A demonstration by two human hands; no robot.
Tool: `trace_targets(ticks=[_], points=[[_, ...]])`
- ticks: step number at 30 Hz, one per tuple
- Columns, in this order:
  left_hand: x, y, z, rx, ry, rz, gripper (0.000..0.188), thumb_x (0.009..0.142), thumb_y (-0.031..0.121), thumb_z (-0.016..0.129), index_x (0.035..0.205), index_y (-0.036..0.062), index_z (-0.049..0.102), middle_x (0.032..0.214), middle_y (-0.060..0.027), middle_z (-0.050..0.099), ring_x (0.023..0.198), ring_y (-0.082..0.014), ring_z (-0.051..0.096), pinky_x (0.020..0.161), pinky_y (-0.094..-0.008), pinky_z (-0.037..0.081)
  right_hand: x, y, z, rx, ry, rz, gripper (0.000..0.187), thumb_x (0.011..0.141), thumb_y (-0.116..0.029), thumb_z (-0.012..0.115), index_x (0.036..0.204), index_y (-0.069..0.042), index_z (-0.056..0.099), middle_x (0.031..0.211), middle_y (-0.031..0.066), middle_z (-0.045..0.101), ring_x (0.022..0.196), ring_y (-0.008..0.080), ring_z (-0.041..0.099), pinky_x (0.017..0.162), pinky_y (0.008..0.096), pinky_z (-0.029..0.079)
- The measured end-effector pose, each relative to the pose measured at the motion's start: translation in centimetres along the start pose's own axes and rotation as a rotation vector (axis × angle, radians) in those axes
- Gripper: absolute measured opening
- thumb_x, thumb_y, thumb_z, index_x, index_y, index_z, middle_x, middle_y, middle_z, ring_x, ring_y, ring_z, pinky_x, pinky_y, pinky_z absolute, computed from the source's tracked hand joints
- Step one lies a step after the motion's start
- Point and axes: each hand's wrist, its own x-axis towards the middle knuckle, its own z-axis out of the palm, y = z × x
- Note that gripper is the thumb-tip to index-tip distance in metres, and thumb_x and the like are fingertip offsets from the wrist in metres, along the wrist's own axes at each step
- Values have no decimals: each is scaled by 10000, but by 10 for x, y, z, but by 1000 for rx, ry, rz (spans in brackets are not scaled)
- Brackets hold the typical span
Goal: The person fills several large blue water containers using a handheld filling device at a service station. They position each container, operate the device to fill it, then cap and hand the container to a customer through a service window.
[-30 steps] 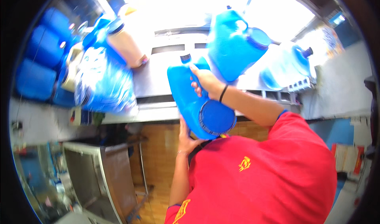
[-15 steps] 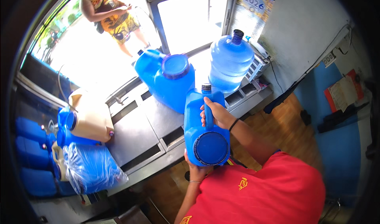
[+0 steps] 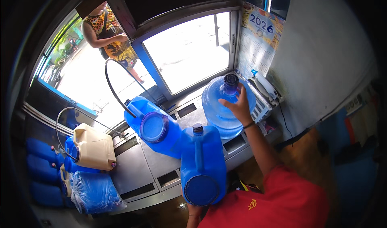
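A blue plastic water jug with a moulded handle, a small black cap and a big round lid leans toward me at the counter's front edge. Beneath its lid end is my left hand, supporting it, with most of the fingers hidden. My right hand reaches over the clear round water bottle. Its thumb and fingers are spread beside the bottle's black-capped neck. Behind the near jug stands a second blue jug with a round lid, and a dark hose hangs at its small opening.
On the metal counter at left stand a beige jug and a plastic-wrapped blue container, with more blue jugs beyond. A calendar hangs by the window. Outside is a person in patterned clothes.
My right hand has left the near jug's handle and moved forward to the clear bottle's neck. My left hand stays under the jug. A hose now shows at the second jug. The view has shifted.
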Motion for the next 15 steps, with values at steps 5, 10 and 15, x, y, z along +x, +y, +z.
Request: trace_targets(ticks=[5,10,15], points=[[10,10,19,43,-7,5,1159,671,257,911,1533,3,180,1505,-215,326,1408,-332,351,1160,-421,303,33,35,53,-81,192,362,493,669,-157,831,1086,-50,590,912,118,705,838,277,703,758,367,550],[30,16,27,36,-49,31,1155,677,254,910,1534,4,176,1502,-210,331,1403,-328,358,1160,-422,302,46,46,64,-13,275,178,417,630,-120,801,1001,-75,615,860,109,707,804,280,709,746,378,552],[44,20,35,54,-56,29,1152,682,252,908,1534,6,172,1498,-206,337,1397,-324,366,1160,-422,302,67,63,75,51,242,199,411,611,-111,813,975,-52,632,857,78,697,793,221,695,760,351,553]])
